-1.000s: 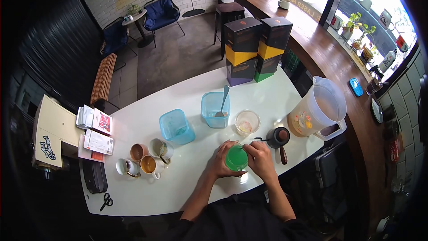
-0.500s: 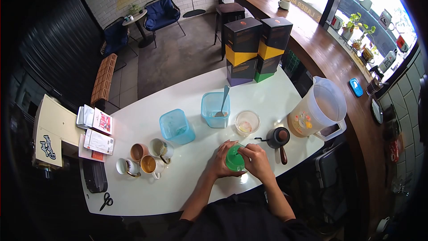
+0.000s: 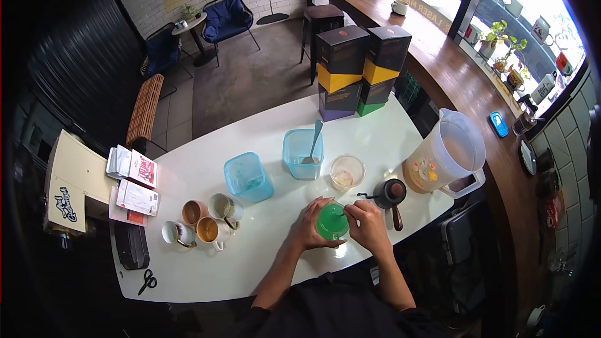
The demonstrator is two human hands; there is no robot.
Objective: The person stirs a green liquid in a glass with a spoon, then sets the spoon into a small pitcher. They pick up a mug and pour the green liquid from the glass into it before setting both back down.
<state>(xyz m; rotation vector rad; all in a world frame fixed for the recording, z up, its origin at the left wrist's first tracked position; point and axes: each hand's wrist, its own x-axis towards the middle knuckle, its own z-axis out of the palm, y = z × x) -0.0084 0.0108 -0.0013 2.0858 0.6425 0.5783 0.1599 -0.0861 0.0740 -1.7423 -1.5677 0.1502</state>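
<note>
Hands (image 3: 308, 230) at cup (image 3: 337, 236): green liquid (image 3: 328, 221), probably stirrer (image 3: 342, 214); blue tub (image 3: 300, 171): spoon (image 3: 315, 139).

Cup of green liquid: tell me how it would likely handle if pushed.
The cup would probably slosh if shoved, since its open top shows green liquid. It should resist tipping somewhat, with the left hand around its side. The thin utensil pinched in the right hand dips inside and might catch the rim.
</note>
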